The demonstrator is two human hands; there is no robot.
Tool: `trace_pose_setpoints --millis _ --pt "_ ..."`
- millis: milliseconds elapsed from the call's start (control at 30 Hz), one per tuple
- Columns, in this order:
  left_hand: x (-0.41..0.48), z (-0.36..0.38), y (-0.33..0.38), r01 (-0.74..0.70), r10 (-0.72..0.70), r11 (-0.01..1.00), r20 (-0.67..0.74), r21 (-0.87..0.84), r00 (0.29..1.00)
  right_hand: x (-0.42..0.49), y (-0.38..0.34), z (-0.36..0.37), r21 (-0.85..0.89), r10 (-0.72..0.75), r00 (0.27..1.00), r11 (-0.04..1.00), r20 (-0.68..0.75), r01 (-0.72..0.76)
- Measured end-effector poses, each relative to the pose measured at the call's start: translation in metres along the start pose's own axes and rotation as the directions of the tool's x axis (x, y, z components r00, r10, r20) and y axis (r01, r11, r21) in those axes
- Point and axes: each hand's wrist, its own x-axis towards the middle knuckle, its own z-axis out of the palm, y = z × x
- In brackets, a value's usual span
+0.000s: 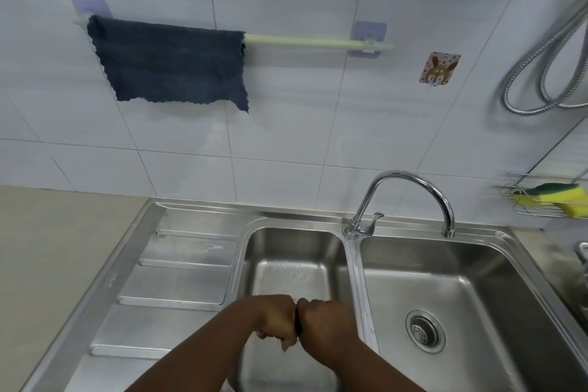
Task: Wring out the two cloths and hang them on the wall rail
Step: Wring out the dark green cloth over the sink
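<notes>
Both fists, left hand (276, 318) and right hand (324, 325), are clenched knuckle to knuckle above the small sink basin (296, 251); a dark sliver shows between them. One dark blue cloth (168, 64) hangs on the wall rail (302, 41).

Fisted hands (297, 323) over sink (350, 251), cloth (168, 64) on rail (302, 41)

Both forearms reach forward and converge, the left hand (276, 318) and right hand (324, 325) clenched into fists, pressed knuckle to knuckle, fingers (286, 344) curled under.
</notes>
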Motion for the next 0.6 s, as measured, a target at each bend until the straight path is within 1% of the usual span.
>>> trace_pose_setpoints --millis 33,67,100,133,167,200,233,267,300,333,367,400,433,467,500,567,600 --pt "0.002 0.005 -0.003 -0.035 0.035 0.999 -0.066 0.005 0.997 0.000 -0.001 0.001 -0.017 -0.003 1.000 1.000 -0.014 0.003" --pt "0.005 0.011 -0.008 -0.074 0.081 0.996 -0.188 0.045 0.979 -0.001 0.001 0.002 0.020 0.028 1.000 0.999 0.005 -0.028" --pt "0.009 0.019 -0.012 -0.115 0.141 0.988 -0.318 0.100 0.937 0.001 0.003 0.001 0.076 0.070 0.997 0.994 0.036 -0.073" --pt "0.010 0.025 -0.015 -0.145 0.213 0.973 -0.441 0.182 0.872 0.002 0.004 -0.001 0.158 0.129 0.980 0.976 0.152 -0.153" --pt "0.011 0.032 -0.017 -0.171 0.309 0.942 -0.543 0.290 0.781 0.004 0.007 -0.004 0.254 0.188 0.944 0.932 0.270 -0.258" --pt "0.008 0.037 -0.018 -0.181 0.404 0.901 -0.612 0.394 0.680 0.007 0.011 -0.007 0.339 0.243 0.892 0.861 0.380 -0.379" --pt "0.009 0.042 -0.021 -0.180 0.486 0.857 -0.643 0.482 0.592 0.009 0.014 -0.013 0.420 0.274 0.830 0.759 0.487 -0.497" --pt "0.007 0.045 -0.022 -0.178 0.552 0.816 -0.649 0.550 0.524 0.010 0.016 -0.018 0.485 0.269 0.764 0.639 0.586 -0.597" --pt "0.006 0.048 -0.024 -0.177 0.619 0.767 -0.639 0.616 0.457 0.010 0.019 -0.023 0.532 0.226 0.696 0.500 0.682 -0.683" --pt "0.005 0.050 -0.027 -0.182 0.663 0.731 -0.620 0.658 0.419 0.009 0.022 -0.026 0.555 0.137 0.631 0.359 0.764 -0.750" --pt "0.005 0.051 -0.030 -0.176 0.689 0.705 -0.605 0.687 0.398 0.007 0.024 -0.029 0.558 0.018 0.579 0.242 0.815 -0.794" --pt "0.005 0.051 -0.032 -0.172 0.701 0.694 -0.602 0.699 0.382 0.006 0.025 -0.031 0.552 -0.097 0.543 0.163 0.834 -0.818" --pt "0.005 0.050 -0.033 -0.158 0.709 0.686 -0.603 0.710 0.366 0.004 0.025 -0.032 0.545 -0.194 0.519 0.111 0.832 -0.831" --pt "0.005 0.048 -0.033 -0.149 0.715 0.681 -0.606 0.717 0.349 0.002 0.024 -0.032 0.538 -0.263 0.503 0.082 0.823 -0.839" --pt "0.005 0.045 -0.032 -0.136 0.719 0.673 -0.600 0.727 0.351 0.002 0.022 -0.030 0.533 -0.302 0.491 0.071 0.817 -0.843" --pt "0.003 0.038 -0.028 -0.100 0.732 0.646 -0.577 0.757 0.361 0.002 0.018 -0.028 0.528 -0.298 0.484 0.085 0.823 -0.845" --pt "0.002 0.033 -0.026 -0.079 0.732 0.632 -0.560 0.771 0.389 0.003 0.016 -0.028 0.531 -0.263 0.490 0.114 0.831 -0.840"
